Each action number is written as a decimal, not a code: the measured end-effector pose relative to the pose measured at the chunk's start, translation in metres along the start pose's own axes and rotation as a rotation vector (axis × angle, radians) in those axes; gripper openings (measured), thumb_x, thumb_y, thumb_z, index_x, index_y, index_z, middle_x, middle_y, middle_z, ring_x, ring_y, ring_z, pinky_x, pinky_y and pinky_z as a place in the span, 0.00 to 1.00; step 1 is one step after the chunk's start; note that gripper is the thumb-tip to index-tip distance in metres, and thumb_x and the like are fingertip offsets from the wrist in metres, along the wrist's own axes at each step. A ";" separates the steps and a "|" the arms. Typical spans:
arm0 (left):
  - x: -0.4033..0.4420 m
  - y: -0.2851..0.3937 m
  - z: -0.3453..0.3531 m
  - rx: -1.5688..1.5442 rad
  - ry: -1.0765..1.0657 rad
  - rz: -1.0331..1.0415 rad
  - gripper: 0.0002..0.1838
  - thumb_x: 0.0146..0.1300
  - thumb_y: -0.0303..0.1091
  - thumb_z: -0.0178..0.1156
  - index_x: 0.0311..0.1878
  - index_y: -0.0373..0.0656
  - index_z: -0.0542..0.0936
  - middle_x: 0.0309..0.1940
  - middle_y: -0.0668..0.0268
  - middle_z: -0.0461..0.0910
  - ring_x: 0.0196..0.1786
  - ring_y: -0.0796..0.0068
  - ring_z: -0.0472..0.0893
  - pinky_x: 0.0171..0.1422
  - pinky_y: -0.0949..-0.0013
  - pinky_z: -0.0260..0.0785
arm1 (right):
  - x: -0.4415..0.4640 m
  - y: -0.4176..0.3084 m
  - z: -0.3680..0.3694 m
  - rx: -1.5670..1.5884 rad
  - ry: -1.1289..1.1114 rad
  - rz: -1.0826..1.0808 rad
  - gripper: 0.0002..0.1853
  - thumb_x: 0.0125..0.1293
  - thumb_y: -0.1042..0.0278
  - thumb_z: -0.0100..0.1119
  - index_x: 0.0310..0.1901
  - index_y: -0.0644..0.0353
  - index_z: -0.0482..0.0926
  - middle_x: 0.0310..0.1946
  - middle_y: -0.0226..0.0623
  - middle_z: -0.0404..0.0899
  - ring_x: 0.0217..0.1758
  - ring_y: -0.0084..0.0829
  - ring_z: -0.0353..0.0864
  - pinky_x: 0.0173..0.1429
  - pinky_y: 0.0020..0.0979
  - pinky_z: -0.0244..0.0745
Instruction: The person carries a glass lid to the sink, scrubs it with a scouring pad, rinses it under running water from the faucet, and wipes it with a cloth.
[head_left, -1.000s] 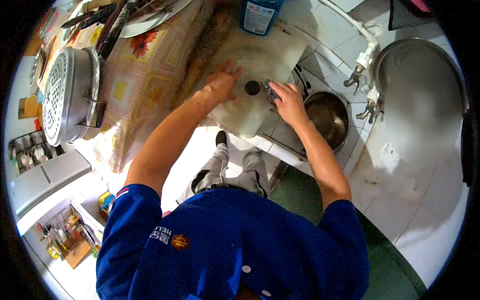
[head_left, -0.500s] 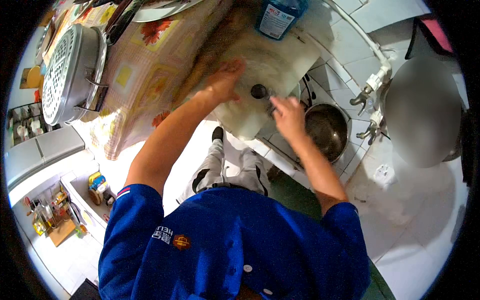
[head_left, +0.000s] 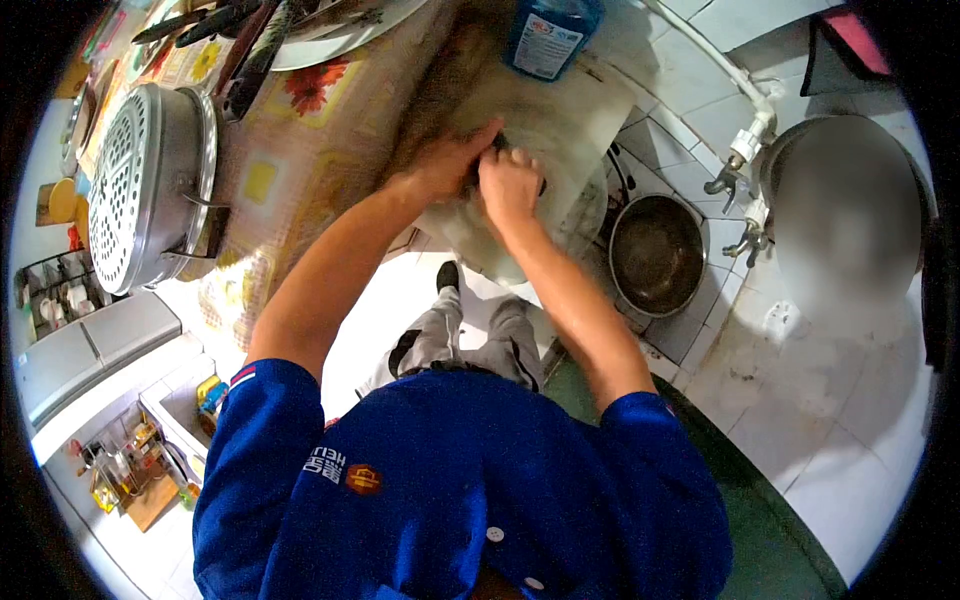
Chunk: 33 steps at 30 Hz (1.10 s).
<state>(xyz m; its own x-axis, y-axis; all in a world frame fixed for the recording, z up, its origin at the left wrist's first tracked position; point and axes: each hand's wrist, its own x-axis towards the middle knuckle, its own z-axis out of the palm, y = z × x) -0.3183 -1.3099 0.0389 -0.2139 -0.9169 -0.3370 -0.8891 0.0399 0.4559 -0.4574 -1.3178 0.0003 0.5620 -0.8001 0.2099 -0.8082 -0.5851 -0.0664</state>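
Note:
My left hand [head_left: 445, 165] rests over a pale, wet-looking surface [head_left: 585, 115], its visible fingers stretched forward. Close against it is my right hand [head_left: 510, 185], fingers curled in. Something dark shows at the edges of the right hand's fingers, but the hand covers most of it and I cannot make out what it is. Beside the right wrist, the curved edge of a clear round disc, like a glass lid [head_left: 590, 215], shows. Behind the hands stands a bottle of blue liquid [head_left: 552, 38] with a white label.
A dark-bottomed pan [head_left: 657, 255] sits to the right, near two taps [head_left: 735, 190] on a white pipe. On the left, a perforated metal steamer [head_left: 150, 190] and several dark-handled pans [head_left: 255, 65] stand on a flowered tablecloth [head_left: 290, 150]. A large round vessel [head_left: 785, 160] is at far right.
My right hand has moved left and forward to meet the left hand, its fingers curling in. The dark round spot between the hands is now mostly covered. The view has shifted slightly.

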 end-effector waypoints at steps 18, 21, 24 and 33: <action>0.029 -0.020 -0.012 0.321 -0.193 0.214 0.23 0.61 0.25 0.50 0.61 0.46 0.74 0.53 0.49 0.78 0.54 0.50 0.80 0.60 0.52 0.70 | -0.082 -0.032 -0.031 0.361 0.153 -0.147 0.22 0.46 0.70 0.66 0.48 0.50 0.79 0.40 0.34 0.77 0.40 0.41 0.74 0.40 0.44 0.72; 0.026 -0.020 -0.003 0.226 -0.164 0.200 0.22 0.60 0.24 0.51 0.59 0.45 0.75 0.52 0.49 0.79 0.54 0.49 0.79 0.60 0.52 0.70 | -0.065 -0.033 -0.020 0.384 0.058 -0.015 0.20 0.45 0.69 0.66 0.45 0.51 0.80 0.41 0.34 0.76 0.41 0.40 0.74 0.42 0.44 0.72; 0.038 -0.028 0.006 0.284 -0.052 0.348 0.20 0.60 0.24 0.52 0.57 0.44 0.75 0.52 0.49 0.78 0.53 0.47 0.79 0.59 0.52 0.71 | -0.052 -0.050 -0.004 0.215 -0.041 0.042 0.18 0.46 0.69 0.66 0.43 0.52 0.80 0.42 0.34 0.76 0.42 0.40 0.74 0.41 0.44 0.71; 0.021 0.021 0.005 0.427 -0.149 0.058 0.47 0.48 0.47 0.73 0.67 0.34 0.62 0.62 0.43 0.68 0.59 0.46 0.76 0.56 0.50 0.74 | -0.162 0.031 -0.035 0.416 -0.139 0.425 0.25 0.57 0.60 0.66 0.57 0.54 0.76 0.59 0.44 0.72 0.60 0.48 0.70 0.60 0.48 0.67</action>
<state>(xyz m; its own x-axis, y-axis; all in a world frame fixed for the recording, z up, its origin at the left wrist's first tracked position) -0.3436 -1.3259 0.0369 -0.2968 -0.8422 -0.4501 -0.9543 0.2787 0.1076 -0.5799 -1.2014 -0.0019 0.2457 -0.9683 -0.0458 -0.8459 -0.1911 -0.4980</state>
